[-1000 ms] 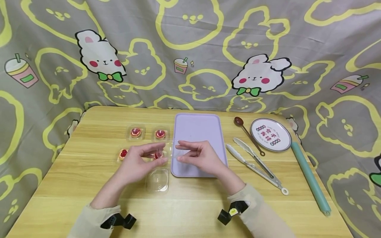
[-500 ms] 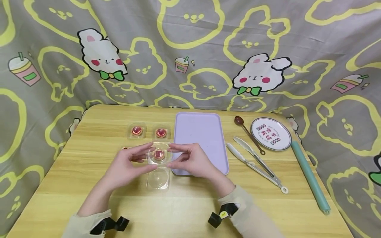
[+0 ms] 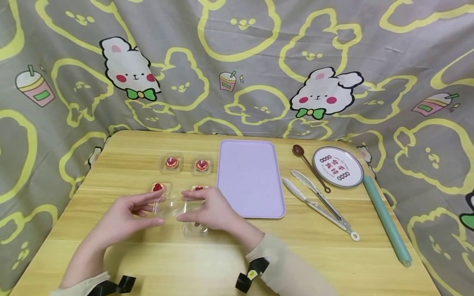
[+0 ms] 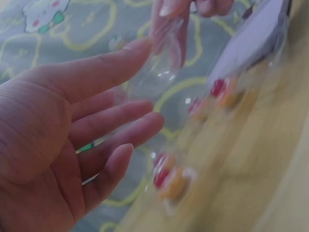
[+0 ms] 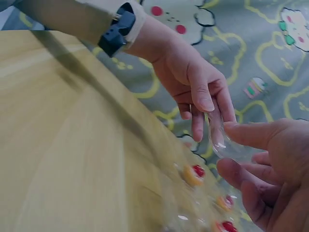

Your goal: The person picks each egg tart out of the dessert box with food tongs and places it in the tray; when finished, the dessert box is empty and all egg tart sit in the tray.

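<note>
A clear plastic lid (image 3: 171,206) is held up over the table between both hands. My left hand (image 3: 124,216) grips its left edge, with the thumb nearer me and the fingers on the far side. On the opposite edge, my right hand (image 3: 212,207) pinches it the same way. Just beyond the lid sits a berry-topped tart (image 3: 158,187) in a clear tray. Another tart (image 3: 199,188) shows partly behind my right fingers. Two more tarts, one at left (image 3: 172,163) and one at right (image 3: 201,165), stand farther back in clear boxes.
Another clear plastic piece (image 3: 196,229) lies on the table, partly under my right hand. To the right are a lilac tray (image 3: 252,179), tongs (image 3: 320,205), a brown spoon (image 3: 311,168), a white plate (image 3: 338,166) and a green roll (image 3: 386,222). A patterned curtain (image 3: 259,61) hangs behind.
Both hands have moved left with the lid, from beside the lilac tray, across the near right tart, to in front of the near left one.
</note>
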The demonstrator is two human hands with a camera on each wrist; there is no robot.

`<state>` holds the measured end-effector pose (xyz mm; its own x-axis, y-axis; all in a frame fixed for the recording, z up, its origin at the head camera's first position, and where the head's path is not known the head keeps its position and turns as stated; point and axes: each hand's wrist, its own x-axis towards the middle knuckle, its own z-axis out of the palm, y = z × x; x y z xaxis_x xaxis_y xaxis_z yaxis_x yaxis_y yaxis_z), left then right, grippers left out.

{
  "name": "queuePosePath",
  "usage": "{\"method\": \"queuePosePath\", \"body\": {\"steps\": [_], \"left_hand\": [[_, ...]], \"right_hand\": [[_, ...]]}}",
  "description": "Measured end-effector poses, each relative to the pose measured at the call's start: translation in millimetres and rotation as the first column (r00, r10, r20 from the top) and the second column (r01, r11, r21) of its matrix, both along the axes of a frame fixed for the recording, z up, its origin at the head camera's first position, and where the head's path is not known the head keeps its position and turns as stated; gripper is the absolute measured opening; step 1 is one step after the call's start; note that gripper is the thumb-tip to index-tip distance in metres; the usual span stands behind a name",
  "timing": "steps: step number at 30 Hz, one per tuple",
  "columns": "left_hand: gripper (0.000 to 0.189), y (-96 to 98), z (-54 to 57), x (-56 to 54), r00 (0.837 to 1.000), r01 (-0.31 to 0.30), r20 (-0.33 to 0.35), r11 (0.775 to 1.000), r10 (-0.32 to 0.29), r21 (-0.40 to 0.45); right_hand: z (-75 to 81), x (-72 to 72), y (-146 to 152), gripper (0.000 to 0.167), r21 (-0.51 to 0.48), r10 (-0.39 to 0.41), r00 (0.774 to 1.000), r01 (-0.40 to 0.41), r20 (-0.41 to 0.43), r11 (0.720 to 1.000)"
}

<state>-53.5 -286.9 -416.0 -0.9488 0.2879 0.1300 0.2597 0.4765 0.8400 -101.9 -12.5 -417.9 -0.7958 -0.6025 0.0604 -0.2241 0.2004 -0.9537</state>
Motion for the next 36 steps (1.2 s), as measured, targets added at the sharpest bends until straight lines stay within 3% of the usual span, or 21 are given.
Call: {"method": "queuePosePath", "body": {"steps": [3,6,11,16,26,36], "left_hand": [[0.070,-13.7,-3.7,5.9,1.000,-0.003,0.027,1.000,0.003,-0.013],[0.070,-25.2,-6.9,10.7,0.999,-0.004,0.046,1.000,0.005,-0.016],[0.070,-39.3,-14.5,13.2,0.998,0.015,0.053,1.000,-0.014,-0.020],[0.071,-47.4,-22.1,10.8,0.996,0.047,0.071,0.999,-0.045,-0.024],[0.066,-51.4,-31.7,6.7,0.988,0.056,0.148,0.998,-0.050,-0.041],[0.065,-52.6,-39.7,4.9,0.989,0.058,0.138,0.996,-0.049,-0.065]], "right_hand": [[-2.5,3.2,-13,0.065,0.078,0.028,1.000,-0.029,0.011,0.997],[-3.9,4.9,-24,0.065,0.199,0.053,0.997,-0.041,-0.058,0.979],[-5.5,6.2,-39,0.062,0.402,0.107,0.970,-0.011,-0.218,0.916],[-8.7,8.0,-47,0.058,0.514,0.145,0.958,0.003,-0.248,0.858],[-12.6,7.5,-55,0.055,0.621,0.198,0.933,0.034,-0.302,0.783],[-17.4,6.0,-57,0.050,0.617,0.204,0.929,0.033,-0.309,0.786]]}}
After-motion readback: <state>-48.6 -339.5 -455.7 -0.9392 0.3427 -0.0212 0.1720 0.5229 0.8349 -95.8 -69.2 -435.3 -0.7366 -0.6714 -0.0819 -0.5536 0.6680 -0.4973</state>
